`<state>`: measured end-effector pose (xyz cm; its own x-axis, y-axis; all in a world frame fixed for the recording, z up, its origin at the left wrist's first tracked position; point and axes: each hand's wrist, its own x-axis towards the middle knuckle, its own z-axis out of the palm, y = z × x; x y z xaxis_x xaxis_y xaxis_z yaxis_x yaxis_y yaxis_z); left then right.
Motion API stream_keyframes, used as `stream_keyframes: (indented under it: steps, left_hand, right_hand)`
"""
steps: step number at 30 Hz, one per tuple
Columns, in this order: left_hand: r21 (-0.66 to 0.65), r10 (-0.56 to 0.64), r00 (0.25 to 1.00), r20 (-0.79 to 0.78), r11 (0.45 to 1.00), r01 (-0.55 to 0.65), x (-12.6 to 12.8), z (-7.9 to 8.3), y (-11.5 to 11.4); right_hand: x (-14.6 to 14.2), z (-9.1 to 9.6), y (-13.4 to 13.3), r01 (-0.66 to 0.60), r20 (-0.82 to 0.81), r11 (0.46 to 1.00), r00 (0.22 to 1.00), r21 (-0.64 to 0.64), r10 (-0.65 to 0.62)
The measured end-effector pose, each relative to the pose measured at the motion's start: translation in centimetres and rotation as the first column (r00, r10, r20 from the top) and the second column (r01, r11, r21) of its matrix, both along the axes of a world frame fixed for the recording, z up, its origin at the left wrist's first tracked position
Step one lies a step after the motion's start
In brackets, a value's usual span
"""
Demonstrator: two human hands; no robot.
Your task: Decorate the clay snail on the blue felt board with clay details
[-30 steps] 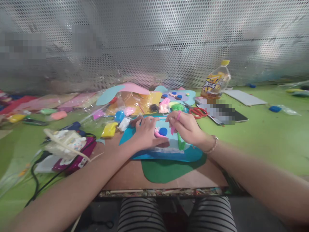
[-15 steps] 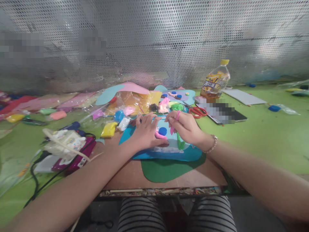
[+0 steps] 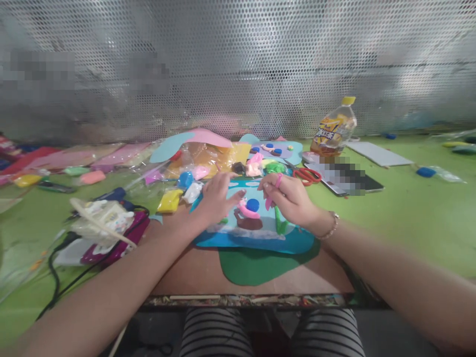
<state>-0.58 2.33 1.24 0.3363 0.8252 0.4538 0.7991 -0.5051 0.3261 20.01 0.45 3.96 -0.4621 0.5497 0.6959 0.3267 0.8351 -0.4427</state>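
A blue foam sheet (image 3: 256,244) with a pale blue middle lies in front of me. On it a snail shape (image 3: 248,212) with a pink clay body and a round blue shell rests on a brown patch (image 3: 250,224). My left hand (image 3: 219,198) is open over the sheet's left part, its thumb just above the snail's head. In my closed right hand (image 3: 288,198) is a pink plastic clay tool (image 3: 268,203), its flat end pointing down beside the snail. Green clay strips (image 3: 280,223) stand out below that hand.
Clay packets, including a yellow one (image 3: 170,201), lie behind and left. Red-handled scissors (image 3: 307,176), a tablet-like slab (image 3: 344,176) and a drink bottle (image 3: 333,130) sit at right. Cables and a purple box (image 3: 139,223) are at left. A perforated metal screen (image 3: 238,64) stands behind.
My left hand has drawn back left and lifted its thumb off the snail, uncovering its body and the brown patch. My right hand keeps the pink tool, nearly unmoved; the view shifted slightly.
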Motion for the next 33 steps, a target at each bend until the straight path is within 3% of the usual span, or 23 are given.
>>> stream_keyframes:
  steps: [3,10,15,22,33]
  left_hand:
    - [-0.005,0.045,0.999,-0.001,0.999,-0.045,-1.1,0.3,0.9]
    - [0.056,-0.059,0.94,-0.336,0.995,0.083,-1.5,-0.1,0.9]
    - [-0.022,-0.052,0.937,-0.345,0.999,0.047,-1.1,-0.9,0.4]
    - [0.017,-0.046,0.943,-0.328,0.998,0.054,-1.5,-0.7,0.8]
    - [-0.016,-0.007,0.935,-0.354,1.0,0.002,-1.0,-1.1,0.2]
  right_hand:
    - [0.1,-0.1,0.1,-0.011,0.014,1.0,1.0,0.013,0.011]
    - [0.1,-0.3,0.2,-0.046,0.038,0.998,0.998,0.039,0.045]
    - [0.0,-0.3,0.2,-0.054,0.076,0.996,0.996,0.077,0.049]
    - [-0.5,-0.4,0.3,-0.057,0.101,0.998,0.993,-0.012,0.057]
    - [-0.6,-0.6,0.7,-0.072,0.111,0.997,0.991,0.01,0.071]
